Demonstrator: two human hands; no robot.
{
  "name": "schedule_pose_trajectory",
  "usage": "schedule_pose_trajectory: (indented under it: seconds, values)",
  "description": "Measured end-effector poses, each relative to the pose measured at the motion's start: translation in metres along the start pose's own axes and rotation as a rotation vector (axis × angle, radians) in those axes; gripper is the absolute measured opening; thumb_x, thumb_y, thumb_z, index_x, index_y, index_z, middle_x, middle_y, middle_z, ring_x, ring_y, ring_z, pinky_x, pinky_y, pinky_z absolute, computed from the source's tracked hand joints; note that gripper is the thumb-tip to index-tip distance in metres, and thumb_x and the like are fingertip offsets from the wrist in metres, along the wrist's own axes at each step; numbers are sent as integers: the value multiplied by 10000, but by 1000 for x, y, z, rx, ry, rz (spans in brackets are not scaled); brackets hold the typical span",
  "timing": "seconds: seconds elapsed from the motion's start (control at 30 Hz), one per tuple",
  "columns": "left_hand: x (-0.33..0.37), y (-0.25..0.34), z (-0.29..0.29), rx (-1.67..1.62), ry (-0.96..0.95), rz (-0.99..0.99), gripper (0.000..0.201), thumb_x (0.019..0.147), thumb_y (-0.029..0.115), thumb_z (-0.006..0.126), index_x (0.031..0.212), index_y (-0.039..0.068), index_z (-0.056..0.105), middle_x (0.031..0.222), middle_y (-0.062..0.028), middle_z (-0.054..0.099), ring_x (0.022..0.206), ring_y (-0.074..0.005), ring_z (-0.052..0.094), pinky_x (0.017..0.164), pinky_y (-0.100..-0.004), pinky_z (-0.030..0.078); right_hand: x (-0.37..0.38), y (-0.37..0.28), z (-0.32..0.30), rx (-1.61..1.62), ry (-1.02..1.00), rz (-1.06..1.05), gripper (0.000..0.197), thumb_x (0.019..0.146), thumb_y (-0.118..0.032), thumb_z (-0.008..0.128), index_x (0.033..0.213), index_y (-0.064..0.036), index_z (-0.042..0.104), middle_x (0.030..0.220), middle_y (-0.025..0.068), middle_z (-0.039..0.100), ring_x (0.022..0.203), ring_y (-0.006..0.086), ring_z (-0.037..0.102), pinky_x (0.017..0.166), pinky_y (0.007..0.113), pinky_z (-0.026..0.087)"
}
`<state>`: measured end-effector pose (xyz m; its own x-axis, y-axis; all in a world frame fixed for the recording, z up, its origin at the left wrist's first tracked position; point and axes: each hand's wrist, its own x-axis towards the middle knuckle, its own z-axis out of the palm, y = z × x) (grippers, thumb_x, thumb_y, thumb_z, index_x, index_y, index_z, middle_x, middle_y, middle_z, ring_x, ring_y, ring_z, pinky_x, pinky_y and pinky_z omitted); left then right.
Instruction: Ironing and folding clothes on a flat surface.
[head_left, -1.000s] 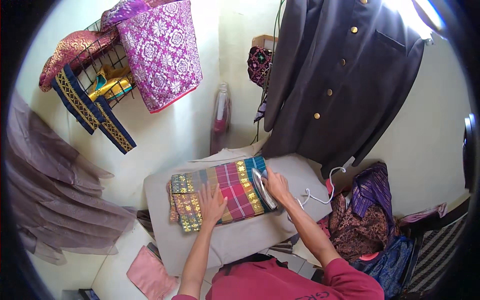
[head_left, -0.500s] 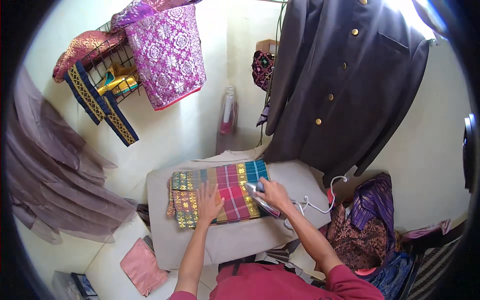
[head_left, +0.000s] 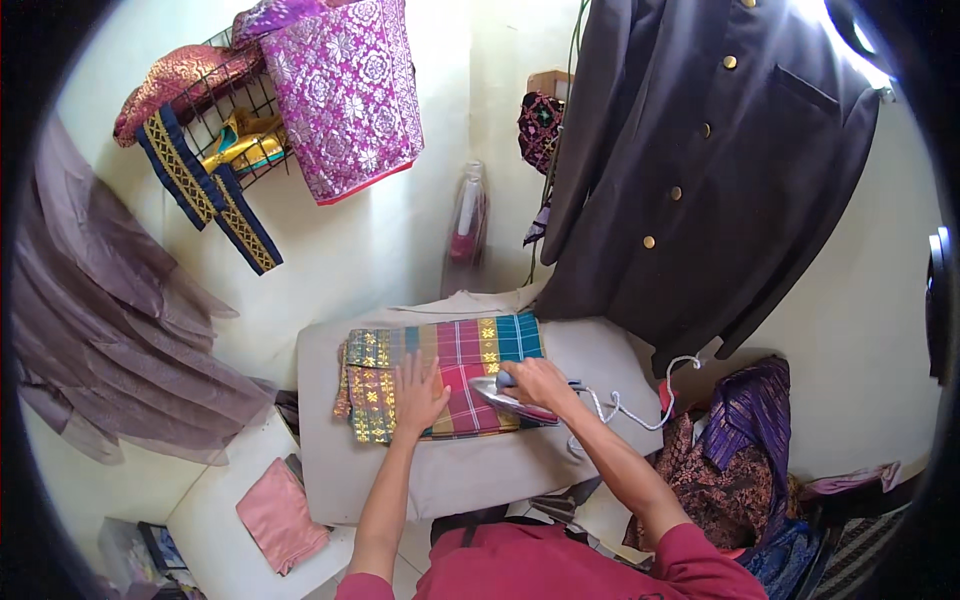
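A folded checked cloth (head_left: pixel 463 345) in maroon, teal and gold lies on the padded ironing surface (head_left: pixel 400 492). My left hand (head_left: pixel 419 395) is flat on the cloth's left half, fingers spread. Wrapped around the handle of a clothes iron (head_left: pixel 492 391), my right hand (head_left: pixel 540 387) keeps it on the cloth's right half, its tip pointing left toward my left hand. The iron's pale cord (head_left: pixel 640 422) loops away to the right. Part of the iron's body is hidden behind my right hand and forearm.
A dark jacket (head_left: pixel 690 190) with gold buttons hangs close behind the surface on the right. Patterned fabrics (head_left: pixel 735 450) are heaped at the right. A pink folded cloth (head_left: pixel 282 515) lies lower left. A wire basket (head_left: pixel 245 95) draped with purple brocade (head_left: pixel 345 100) hangs on the wall.
The iron has slid left and slightly down across the cloth, its tip now nearer my left hand. My left hand stays in nearly the same place. The whole view has shifted a little.
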<state>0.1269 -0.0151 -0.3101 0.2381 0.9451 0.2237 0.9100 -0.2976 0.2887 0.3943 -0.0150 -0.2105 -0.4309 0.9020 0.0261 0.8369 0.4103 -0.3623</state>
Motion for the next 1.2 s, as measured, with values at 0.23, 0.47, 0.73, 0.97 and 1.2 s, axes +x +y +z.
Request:
schedule_pose_trajectory:
  seconds: [0.23,0.47,0.73,0.97,1.2]
  values:
    - [1,2,0,8,-33,-12,704,906,488,527,1504,180,318,1576,-168,180,1451,-383,140,1168,-536,104,12,-2,4,-44,92,-2,360,799,-366,709,927,-37,637,738,212,668,736,399,665,671,493,530]
    - [-1,1,-1,-1,-43,-29,704,910,488,520,1511,192,302,1583,-163,161,1457,-376,125,1169,-535,95,11,-7,3,-36,-47,-47,358,776,-356,727,996,-84,650,768,202,675,739,387,667,698,486,522]
    - [-2,-11,-1,-28,-15,9,700,917,494,520,1502,171,315,1583,-176,147,1456,-372,138,1169,-532,114,21,-9,7,-121,61,-121,376,759,-350,749,986,-59,679,808,177,683,787,353,665,696,457,515]
    - [-21,-53,-34,130,-65,-20,662,922,483,516,1467,136,372,1533,-216,257,1428,-380,220,1150,-582,124,21,-11,18,-64,48,-150,391,768,-348,743,1023,-63,659,826,179,682,803,363,661,708,460,513]
    - [-30,-64,-36,149,-25,-21,621,943,468,472,1493,215,338,1550,-199,237,1440,-359,204,1162,-558,93,27,-45,21,-69,54,-86,369,758,-271,750,1042,-79,615,838,122,693,799,332,671,704,428,498]
